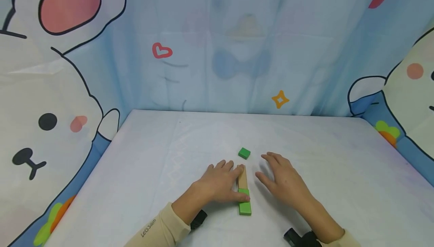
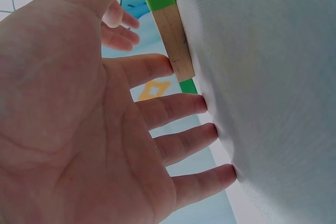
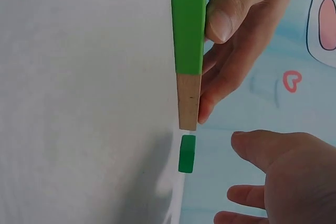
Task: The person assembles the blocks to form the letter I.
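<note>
A plain wooden block [image 1: 242,180] and a green block part [image 1: 245,209] lie end to end in a line on the white table. My left hand [image 1: 217,183] lies along their left side, its index fingertip against the wooden block and its thumb on the green part. The thumb hides some of the green, so I cannot tell whether it is one block or two. A small green block [image 1: 244,153] sits apart beyond the wooden one, slightly turned. To the right, my right hand [image 1: 286,183] hovers with spread fingers and holds nothing.
White cloth covers the table [image 1: 152,145]. Behind it hangs a light blue curtain [image 1: 203,81] with cartoon prints. Black wrist cameras sit at the left wrist [image 1: 198,220] and the right wrist [image 1: 301,238].
</note>
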`<state>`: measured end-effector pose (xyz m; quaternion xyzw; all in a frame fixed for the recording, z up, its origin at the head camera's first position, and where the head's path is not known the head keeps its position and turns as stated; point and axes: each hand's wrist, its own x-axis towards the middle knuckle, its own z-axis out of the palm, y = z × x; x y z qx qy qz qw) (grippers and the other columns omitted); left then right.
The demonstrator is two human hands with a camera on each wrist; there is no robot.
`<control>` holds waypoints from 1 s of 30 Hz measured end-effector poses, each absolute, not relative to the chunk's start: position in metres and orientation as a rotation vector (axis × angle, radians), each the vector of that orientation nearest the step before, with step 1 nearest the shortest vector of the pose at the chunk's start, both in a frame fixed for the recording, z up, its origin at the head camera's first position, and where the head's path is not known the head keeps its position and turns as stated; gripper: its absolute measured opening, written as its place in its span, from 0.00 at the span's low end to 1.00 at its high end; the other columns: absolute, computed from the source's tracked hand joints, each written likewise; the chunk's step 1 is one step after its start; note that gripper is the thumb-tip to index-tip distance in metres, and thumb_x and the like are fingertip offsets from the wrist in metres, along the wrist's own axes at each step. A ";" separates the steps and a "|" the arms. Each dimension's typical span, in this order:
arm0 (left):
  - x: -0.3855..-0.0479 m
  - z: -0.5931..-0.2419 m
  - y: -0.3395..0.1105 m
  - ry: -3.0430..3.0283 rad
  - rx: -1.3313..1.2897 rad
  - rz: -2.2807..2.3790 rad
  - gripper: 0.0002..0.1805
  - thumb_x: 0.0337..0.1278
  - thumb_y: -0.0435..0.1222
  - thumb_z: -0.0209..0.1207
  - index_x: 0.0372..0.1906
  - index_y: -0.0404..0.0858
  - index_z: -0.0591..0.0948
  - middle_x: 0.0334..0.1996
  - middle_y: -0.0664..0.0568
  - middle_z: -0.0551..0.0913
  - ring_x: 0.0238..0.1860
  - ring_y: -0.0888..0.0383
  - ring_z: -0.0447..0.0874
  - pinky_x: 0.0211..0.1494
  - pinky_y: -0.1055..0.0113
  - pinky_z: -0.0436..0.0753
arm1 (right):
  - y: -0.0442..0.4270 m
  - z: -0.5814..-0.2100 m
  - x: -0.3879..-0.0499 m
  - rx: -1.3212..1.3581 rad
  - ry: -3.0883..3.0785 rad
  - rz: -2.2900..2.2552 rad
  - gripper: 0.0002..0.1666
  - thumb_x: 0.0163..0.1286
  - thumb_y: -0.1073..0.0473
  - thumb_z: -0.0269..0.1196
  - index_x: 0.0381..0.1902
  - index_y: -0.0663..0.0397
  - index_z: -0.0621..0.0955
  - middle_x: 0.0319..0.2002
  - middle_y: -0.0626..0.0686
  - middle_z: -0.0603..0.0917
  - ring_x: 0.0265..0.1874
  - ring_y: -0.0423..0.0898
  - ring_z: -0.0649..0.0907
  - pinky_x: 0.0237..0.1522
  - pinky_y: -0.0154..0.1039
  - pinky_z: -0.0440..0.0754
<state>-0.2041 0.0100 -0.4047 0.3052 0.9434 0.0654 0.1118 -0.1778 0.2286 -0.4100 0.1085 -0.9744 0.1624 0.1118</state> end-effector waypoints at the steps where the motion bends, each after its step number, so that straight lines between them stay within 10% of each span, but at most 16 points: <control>1: -0.204 -0.404 0.010 2.773 0.896 0.189 0.52 0.57 0.73 0.58 0.82 0.54 0.60 0.79 0.49 0.65 0.80 0.46 0.62 0.75 0.42 0.69 | 0.229 -0.410 -0.178 0.314 -2.861 0.479 0.36 0.70 0.48 0.69 0.68 0.61 0.75 0.69 0.68 0.74 0.68 0.68 0.74 0.63 0.68 0.75; 30: -0.205 -0.403 0.011 2.760 0.876 0.197 0.53 0.57 0.74 0.57 0.83 0.55 0.59 0.80 0.50 0.63 0.81 0.47 0.60 0.76 0.42 0.68 | 0.231 -0.412 -0.208 0.234 -2.893 0.630 0.35 0.71 0.50 0.68 0.69 0.63 0.74 0.68 0.69 0.74 0.67 0.68 0.75 0.64 0.67 0.75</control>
